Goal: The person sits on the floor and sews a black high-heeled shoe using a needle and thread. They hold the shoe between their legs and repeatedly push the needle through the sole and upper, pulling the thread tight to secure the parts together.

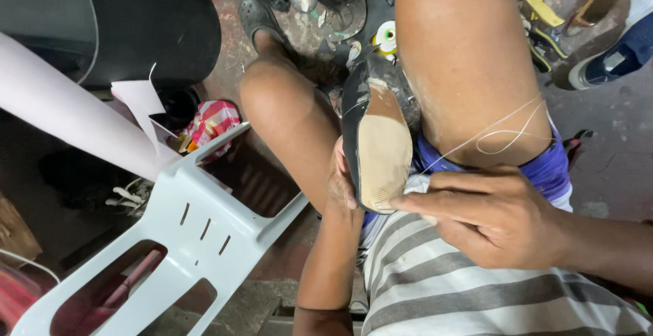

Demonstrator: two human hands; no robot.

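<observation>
Partly hidden, left hand clasps the shoe sole; right hand pinches thread.

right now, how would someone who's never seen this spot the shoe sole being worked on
Start at the person's two bare knees in the middle of the view; between them, above the grey-striped shirt, stands the shoe sole. The left hand steadies its edge and the right hand pinches at its lower tip, a thin white thread running off. Its flat tan face with a black rim sets it apart.
</observation>
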